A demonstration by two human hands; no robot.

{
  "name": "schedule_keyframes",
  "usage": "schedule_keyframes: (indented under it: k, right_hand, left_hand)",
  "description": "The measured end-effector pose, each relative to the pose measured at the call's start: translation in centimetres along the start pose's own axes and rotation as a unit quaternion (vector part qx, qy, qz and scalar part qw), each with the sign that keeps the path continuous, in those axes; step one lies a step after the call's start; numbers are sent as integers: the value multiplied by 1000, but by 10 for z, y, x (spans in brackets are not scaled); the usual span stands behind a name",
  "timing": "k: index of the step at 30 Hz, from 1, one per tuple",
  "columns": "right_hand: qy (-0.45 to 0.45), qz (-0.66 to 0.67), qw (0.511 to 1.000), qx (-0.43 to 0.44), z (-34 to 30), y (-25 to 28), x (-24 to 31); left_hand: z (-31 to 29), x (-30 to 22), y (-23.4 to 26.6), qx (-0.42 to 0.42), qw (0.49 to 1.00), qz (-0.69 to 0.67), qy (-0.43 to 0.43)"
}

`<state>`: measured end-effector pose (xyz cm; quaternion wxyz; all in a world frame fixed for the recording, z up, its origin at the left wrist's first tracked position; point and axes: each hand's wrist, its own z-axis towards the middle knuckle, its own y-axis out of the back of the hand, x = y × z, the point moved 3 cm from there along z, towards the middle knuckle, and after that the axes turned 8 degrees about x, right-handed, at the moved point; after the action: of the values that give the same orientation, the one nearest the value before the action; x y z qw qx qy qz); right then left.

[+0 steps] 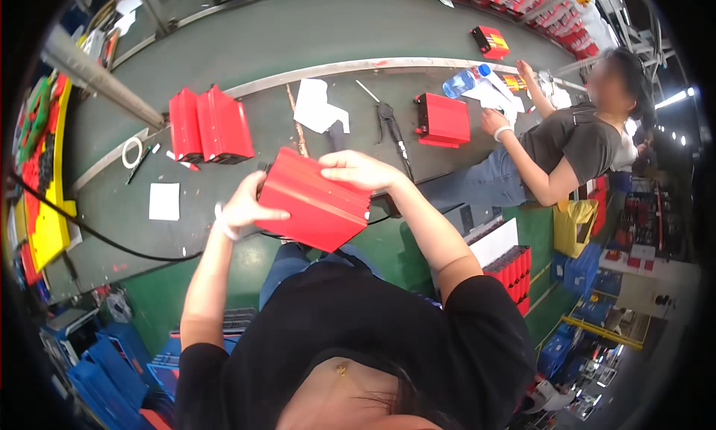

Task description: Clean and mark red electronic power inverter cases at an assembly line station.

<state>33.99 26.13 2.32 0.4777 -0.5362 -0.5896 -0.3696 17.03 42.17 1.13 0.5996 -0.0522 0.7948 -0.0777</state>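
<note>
Between my two hands is a red metal box-shaped housing (317,199) with black ends, tilted and held in front of me at the bench edge. My left hand (250,206) grips its left end, the thumb lying over the red face. My right hand (358,170) clasps the upper right part, fingers spread over the top face. Two more red housings (211,126) stand side by side on the bench at the left. Farther right, another red housing (444,120) lies near a black-handled tool (389,124) with a cable.
A co-worker (574,132) stands at the right, reaching over the bench. White papers (319,105), a water bottle (466,81), a pen (139,165), a tape ring (132,152) and a white sheet (164,201) lie about. A black cable (112,240) crosses the left; a metal post (104,76) rises there.
</note>
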Motion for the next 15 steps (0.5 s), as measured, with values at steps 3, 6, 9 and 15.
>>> schedule_keyframes:
  k: [3, 6, 9, 15]
  right_hand:
    - [-75, -56, 990, -108, -11, 31, -14]
    - [-179, -267, 823, -468, -51, 114, -105]
    - [-409, -367, 692, -469, -73, 170, -198]
    - [-316, -332, 773, -439, -59, 174, -182]
  left_hand:
    - [-18, 12, -21, -91, 986, 129, 61]
    - [-13, -2, -48, -115, 991, 68, 33]
    - [-24, 10, -56, -170, 980, 62, 76]
    - [-67, 61, -55, -330, 943, 31, 37]
